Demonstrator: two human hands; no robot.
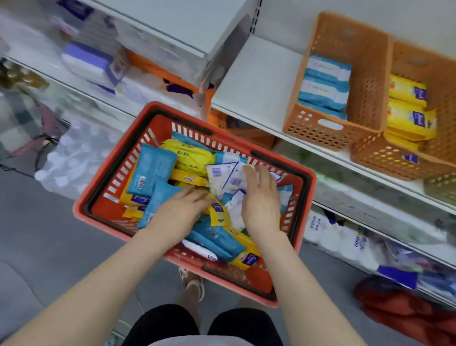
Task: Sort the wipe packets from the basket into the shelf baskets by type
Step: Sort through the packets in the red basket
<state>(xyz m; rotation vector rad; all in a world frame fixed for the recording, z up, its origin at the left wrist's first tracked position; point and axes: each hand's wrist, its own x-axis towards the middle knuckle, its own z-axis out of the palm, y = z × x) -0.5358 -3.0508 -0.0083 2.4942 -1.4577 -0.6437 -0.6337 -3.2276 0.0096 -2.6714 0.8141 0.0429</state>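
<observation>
Hands of a person reach down into a red basket (84,203) that stands on the grey floor in front of shop shelves. The right hand (260,199) lies flat, its fingers straight and close together, resting palm down on a heap of white packets (222,175) toward the far right side of the basket. The left hand (181,212) stretches forward beside it, its fingers fairly straight and touching a yellow packet (216,208) in the middle. Its thumb is hidden underneath, so I cannot tell whether it pinches the packet or only rests on it. Around both hands the basket holds a loose jumble of blue packets (154,170), more yellow packets (193,157) and white ones, overlapping at all angles.

Up and to the right, on a white shelf (255,80), two orange baskets stand touching side by side. The left orange basket (332,131) holds a stack of blue-and-white packets (326,85). The right orange basket (455,107) holds yellow packets with dark blue labels (409,115). Just beside it at the picture's right edge sits an olive-green basket (452,188). The shelves further left are blurred
</observation>
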